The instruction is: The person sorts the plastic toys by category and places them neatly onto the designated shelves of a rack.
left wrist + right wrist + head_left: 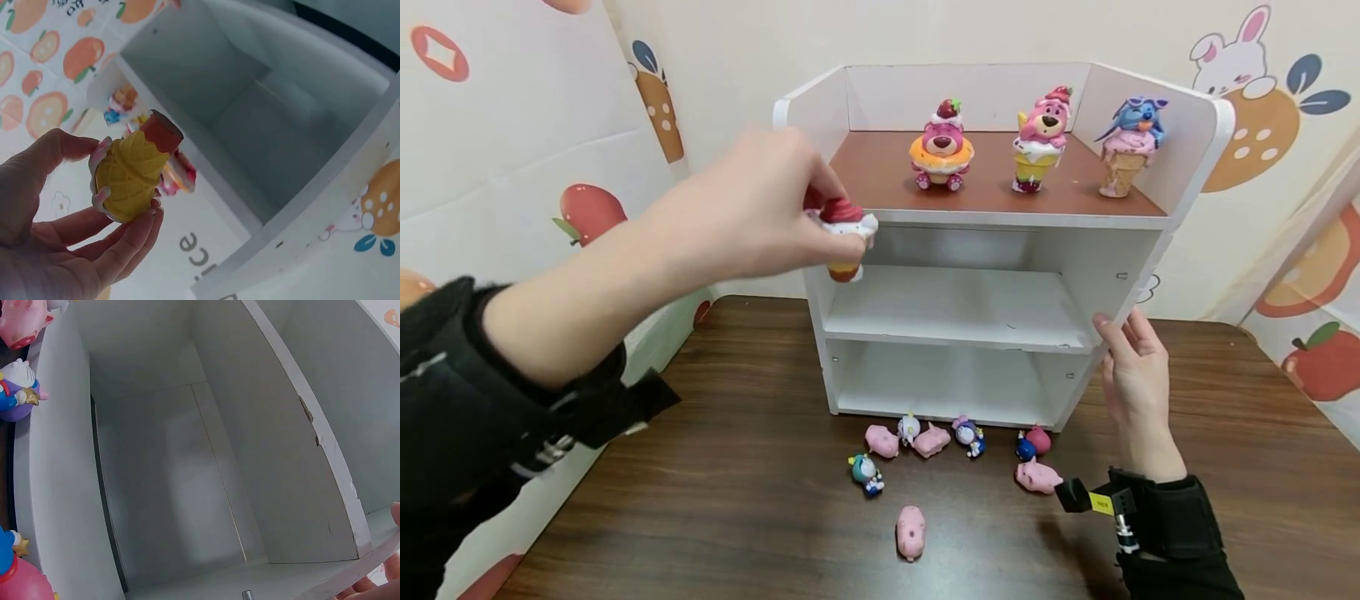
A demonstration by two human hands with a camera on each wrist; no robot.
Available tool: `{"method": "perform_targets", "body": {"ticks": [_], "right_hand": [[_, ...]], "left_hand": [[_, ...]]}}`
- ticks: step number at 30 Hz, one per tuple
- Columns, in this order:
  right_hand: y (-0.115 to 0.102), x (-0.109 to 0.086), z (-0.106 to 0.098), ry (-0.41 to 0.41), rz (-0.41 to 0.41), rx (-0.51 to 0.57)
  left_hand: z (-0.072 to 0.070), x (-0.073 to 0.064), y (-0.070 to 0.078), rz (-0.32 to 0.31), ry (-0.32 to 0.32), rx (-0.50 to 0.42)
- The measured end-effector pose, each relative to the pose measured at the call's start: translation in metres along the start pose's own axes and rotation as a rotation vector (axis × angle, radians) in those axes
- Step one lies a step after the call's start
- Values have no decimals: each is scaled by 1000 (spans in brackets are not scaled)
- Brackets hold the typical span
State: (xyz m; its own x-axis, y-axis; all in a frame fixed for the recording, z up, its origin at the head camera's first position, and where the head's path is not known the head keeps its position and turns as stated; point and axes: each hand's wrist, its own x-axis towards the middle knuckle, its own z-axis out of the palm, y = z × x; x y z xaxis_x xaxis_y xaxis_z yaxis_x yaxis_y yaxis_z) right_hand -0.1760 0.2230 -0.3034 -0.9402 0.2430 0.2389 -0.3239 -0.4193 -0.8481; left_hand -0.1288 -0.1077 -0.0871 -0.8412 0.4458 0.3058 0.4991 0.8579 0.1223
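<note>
My left hand (752,221) pinches an ice-cream-cone figurine (842,215) between thumb and fingers, at the upper left front corner of a white shelf unit (955,304). Its yellow waffle cone with a brown tip (128,178) points away from the palm in the left wrist view. Low on the shelf's right side panel, my right hand (1138,383) grips the front edge, thumb inside and fingers outside. On the brown top board stand a pink bear in an orange ring (942,150), a pink bear in a yellow cone (1040,142) and a blue figure on a cone (1131,146).
Several small figurines lie on the wooden table (745,500) before the shelf, among them a pink pig (911,533), another pig (1037,477) and a blue-and-white figure (867,475). The middle board (955,304) and bottom board (940,379) are white. Patterned walls stand behind and beside.
</note>
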Motion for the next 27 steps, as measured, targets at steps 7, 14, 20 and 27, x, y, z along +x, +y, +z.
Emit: {"method": "perform_targets", "body": {"ticks": [7, 14, 20, 27], "right_hand": [[1, 0, 1, 2, 5, 1], [1, 1, 1, 13, -22, 11], [1, 2, 0, 5, -31, 19], [2, 2, 0, 12, -37, 16]], "left_hand": [[-7, 30, -11, -64, -33, 71], [-8, 60, -28, -142, -23, 110], [-4, 74, -30, -174, 5, 118], [2, 80, -21, -214, 21, 99]]}}
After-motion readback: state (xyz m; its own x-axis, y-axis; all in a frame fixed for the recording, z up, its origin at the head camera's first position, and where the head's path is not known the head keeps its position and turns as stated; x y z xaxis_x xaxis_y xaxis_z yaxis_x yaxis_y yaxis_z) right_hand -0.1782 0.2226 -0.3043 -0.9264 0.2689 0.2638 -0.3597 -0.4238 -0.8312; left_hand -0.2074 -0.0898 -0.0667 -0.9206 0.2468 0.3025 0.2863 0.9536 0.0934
